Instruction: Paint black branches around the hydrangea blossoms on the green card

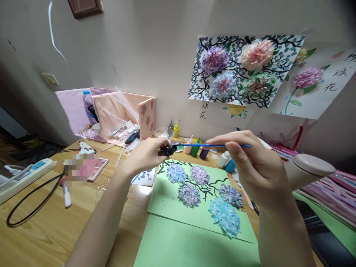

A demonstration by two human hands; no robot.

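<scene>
My left hand [150, 152] is closed around a small black paint bottle [166, 150], tipped sideways with its mouth to the right. In my right hand [254, 163] is a thin blue paintbrush [214, 145], held level between thumb and fingers. The brush's tip is at the bottle's mouth; whether it is inside I cannot tell. Below both hands lies a light green sheet [167, 200] with black painted branches and several raised flowers. Among them are a turquoise flower [225, 217], a blue flower [177, 173] and a purple flower [189, 195].
Several paint bottles, including a green bottle [195, 148] and a white bottle [223, 159], stand behind the sheet. A lidded cup [308, 168] is at right. Leftward are a fabric-covered box [116, 115], a glue gun [85, 147] and a power strip [27, 178]. A flower picture [236, 100] hangs on the wall.
</scene>
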